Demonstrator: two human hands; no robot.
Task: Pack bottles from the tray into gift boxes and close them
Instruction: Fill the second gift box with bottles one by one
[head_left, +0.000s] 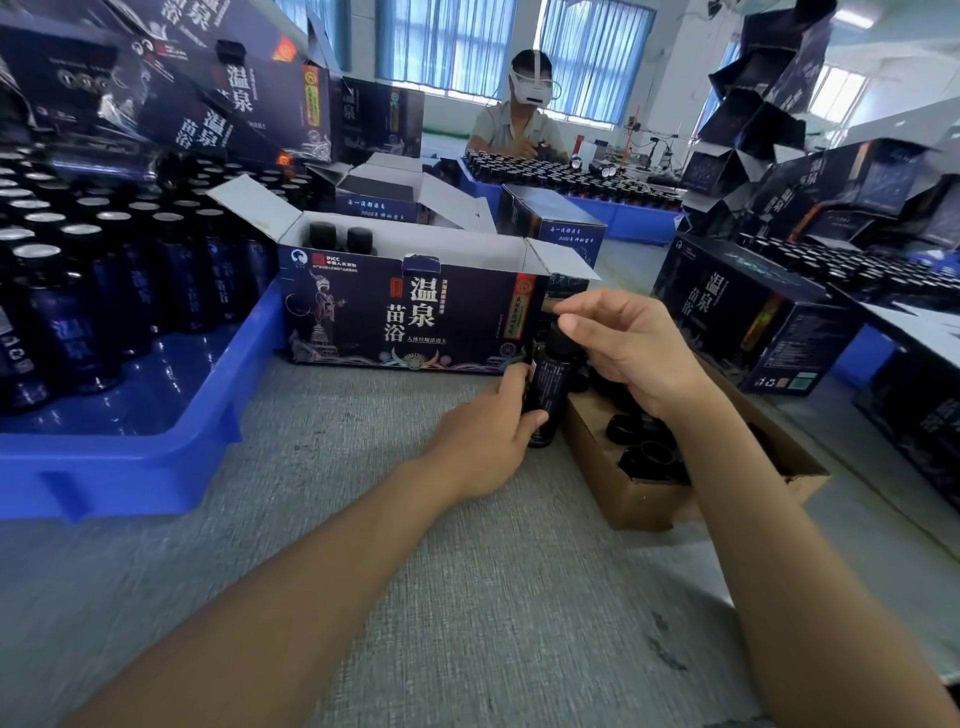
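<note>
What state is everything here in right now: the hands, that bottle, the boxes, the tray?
Bottle: nearly upright, black cap on top.
Left hand: grips the bottle's body.
Right hand: pinches the cap.
Gift box: open, flaps up, two bottles inside.
Blue tray: holds standing bottles with silver tops.
Cardboard box: open, black caps inside.
Dark box at right: closed.

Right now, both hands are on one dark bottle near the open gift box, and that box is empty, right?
Not empty: the head view shows two capped bottles standing in the open gift box, at its left end. The left hand and right hand are indeed both on the dark bottle.
</note>
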